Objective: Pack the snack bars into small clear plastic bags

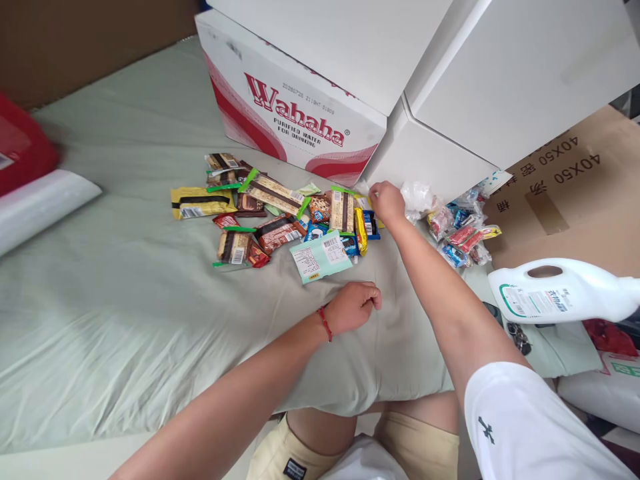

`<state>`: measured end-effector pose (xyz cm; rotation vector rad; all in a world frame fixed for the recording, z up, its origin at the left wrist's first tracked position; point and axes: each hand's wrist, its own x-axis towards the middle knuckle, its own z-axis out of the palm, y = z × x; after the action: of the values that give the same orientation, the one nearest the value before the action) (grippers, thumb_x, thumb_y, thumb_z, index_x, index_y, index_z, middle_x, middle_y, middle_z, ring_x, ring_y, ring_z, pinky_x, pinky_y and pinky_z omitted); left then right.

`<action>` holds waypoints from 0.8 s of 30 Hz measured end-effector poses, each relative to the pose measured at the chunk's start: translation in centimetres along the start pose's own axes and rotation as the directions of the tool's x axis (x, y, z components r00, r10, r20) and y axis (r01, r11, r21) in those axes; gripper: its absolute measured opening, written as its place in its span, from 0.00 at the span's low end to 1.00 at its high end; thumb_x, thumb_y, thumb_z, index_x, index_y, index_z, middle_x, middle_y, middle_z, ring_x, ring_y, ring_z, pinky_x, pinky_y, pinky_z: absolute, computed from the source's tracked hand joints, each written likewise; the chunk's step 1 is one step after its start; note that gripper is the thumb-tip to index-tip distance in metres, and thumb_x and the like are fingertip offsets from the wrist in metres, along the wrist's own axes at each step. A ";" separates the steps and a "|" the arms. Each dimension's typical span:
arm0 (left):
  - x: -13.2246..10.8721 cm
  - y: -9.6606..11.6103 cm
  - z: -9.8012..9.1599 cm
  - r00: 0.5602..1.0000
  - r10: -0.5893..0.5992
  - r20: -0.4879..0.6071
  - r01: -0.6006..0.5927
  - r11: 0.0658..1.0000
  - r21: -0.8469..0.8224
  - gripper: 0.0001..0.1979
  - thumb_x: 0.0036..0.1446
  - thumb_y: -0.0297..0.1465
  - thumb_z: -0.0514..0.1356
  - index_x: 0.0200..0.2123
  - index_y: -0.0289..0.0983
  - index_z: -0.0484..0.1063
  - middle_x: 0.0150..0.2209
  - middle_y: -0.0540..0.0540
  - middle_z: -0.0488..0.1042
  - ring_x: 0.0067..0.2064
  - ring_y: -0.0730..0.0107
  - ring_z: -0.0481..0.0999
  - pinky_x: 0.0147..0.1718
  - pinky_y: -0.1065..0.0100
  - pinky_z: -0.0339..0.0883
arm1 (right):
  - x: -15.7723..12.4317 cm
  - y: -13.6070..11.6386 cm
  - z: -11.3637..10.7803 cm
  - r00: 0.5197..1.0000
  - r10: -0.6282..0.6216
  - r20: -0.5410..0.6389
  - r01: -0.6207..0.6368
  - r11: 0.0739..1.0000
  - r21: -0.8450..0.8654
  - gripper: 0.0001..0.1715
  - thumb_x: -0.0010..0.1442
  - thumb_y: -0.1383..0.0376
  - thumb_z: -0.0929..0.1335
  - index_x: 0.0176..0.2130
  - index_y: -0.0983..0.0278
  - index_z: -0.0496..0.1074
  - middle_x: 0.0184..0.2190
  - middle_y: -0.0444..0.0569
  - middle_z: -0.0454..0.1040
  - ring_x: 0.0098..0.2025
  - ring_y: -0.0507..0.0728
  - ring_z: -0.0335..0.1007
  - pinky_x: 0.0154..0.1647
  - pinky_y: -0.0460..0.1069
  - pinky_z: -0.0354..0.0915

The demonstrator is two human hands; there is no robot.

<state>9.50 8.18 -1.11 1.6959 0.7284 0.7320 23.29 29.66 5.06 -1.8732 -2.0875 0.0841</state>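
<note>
My left hand (354,305) rests as a loose fist on the pale green sheet (125,287), just below a light green packet (321,257) with a barcode; nothing shows in it. My right hand (387,202) reaches far forward with its fingers curled at the right end of a heap of snack packets (280,217), close to a yellow bar (361,231) and a blue wrapper (371,224). What its fingers pinch is too small to name. A red cord circles my left wrist.
A white Wahaha water carton (295,113) and white boxes (500,73) stand behind the heap. A second small pile of wrapped snacks (463,233) lies right, beside a crumpled clear bag (417,197). A white detergent jug (565,293) and brown cardboard (565,193) sit at right.
</note>
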 end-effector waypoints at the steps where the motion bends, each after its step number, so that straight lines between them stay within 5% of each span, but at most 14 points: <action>1: 0.0 0.1 -0.1 1.000 -0.020 -0.024 0.018 0.998 -0.062 0.12 0.52 0.17 0.53 0.29 0.36 0.74 0.31 0.50 0.75 0.30 0.74 0.70 0.34 0.70 0.64 | -0.3 -0.1 -0.4 0.997 0.033 -0.076 -0.025 0.995 0.099 0.10 0.62 0.67 0.65 0.37 0.63 0.77 0.43 0.55 0.77 0.46 0.63 0.72 0.54 0.59 0.69; 5: 0.4 0.4 -0.5 0.981 -0.169 -0.091 0.110 0.883 -0.457 0.04 0.60 0.31 0.58 0.35 0.36 0.71 0.30 0.51 0.72 0.27 0.76 0.68 0.28 0.72 0.63 | -6.5 -0.1 -2.2 0.927 0.203 -0.314 0.024 0.807 0.590 0.09 0.62 0.58 0.68 0.40 0.60 0.74 0.38 0.47 0.75 0.34 0.55 0.70 0.35 0.49 0.71; 9: 0.7 0.8 -0.7 0.940 -0.280 -0.193 0.041 0.658 -0.752 0.20 0.61 0.50 0.60 0.37 0.38 0.66 0.34 0.50 0.73 0.26 0.78 0.70 0.24 0.73 0.62 | -17.5 0.4 -1.5 0.911 0.331 -0.246 -0.015 0.624 0.781 0.11 0.56 0.60 0.74 0.36 0.60 0.71 0.30 0.40 0.69 0.26 0.49 0.63 0.27 0.45 0.64; 13: 0.8 0.6 -0.6 0.908 -0.314 -0.279 -0.018 0.635 -0.772 0.25 0.56 0.54 0.64 0.35 0.39 0.65 0.29 0.52 0.71 0.24 0.78 0.70 0.22 0.73 0.59 | -24.7 0.9 0.7 0.961 0.238 -0.142 -0.033 0.608 0.793 0.07 0.59 0.61 0.73 0.34 0.60 0.73 0.38 0.45 0.70 0.33 0.51 0.68 0.30 0.46 0.67; 17: 1.1 -0.1 -0.4 0.922 -0.259 -0.287 -0.010 0.725 -0.688 0.23 0.50 0.49 0.70 0.32 0.38 0.66 0.22 0.55 0.68 0.22 0.77 0.66 0.22 0.72 0.60 | -25.8 1.1 1.5 0.983 0.130 -0.129 0.020 0.623 0.782 0.07 0.61 0.59 0.73 0.36 0.59 0.74 0.40 0.47 0.70 0.42 0.55 0.70 0.40 0.49 0.70; 21: 1.2 -0.3 -0.3 0.919 -0.250 -0.304 -0.010 0.758 -0.653 0.22 0.51 0.47 0.71 0.32 0.38 0.67 0.23 0.55 0.68 0.22 0.78 0.65 0.23 0.72 0.59 | -25.3 1.0 1.1 0.995 0.045 -0.084 0.049 0.513 0.857 0.21 0.57 0.55 0.76 0.48 0.56 0.73 0.51 0.50 0.67 0.51 0.57 0.69 0.46 0.51 0.72; 24: 1.0 -0.1 -0.4 0.936 -0.215 -0.279 -0.011 0.774 -0.633 0.23 0.49 0.47 0.72 0.32 0.37 0.68 0.25 0.55 0.68 0.24 0.78 0.66 0.24 0.71 0.59 | -25.2 1.1 1.1 0.991 0.113 -0.065 0.000 0.500 0.866 0.19 0.59 0.53 0.75 0.47 0.57 0.74 0.47 0.48 0.70 0.46 0.55 0.70 0.42 0.48 0.71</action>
<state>9.81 9.18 -1.01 0.9146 0.6988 1.0647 25.97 5.37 -1.44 -1.2289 -1.4146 0.8648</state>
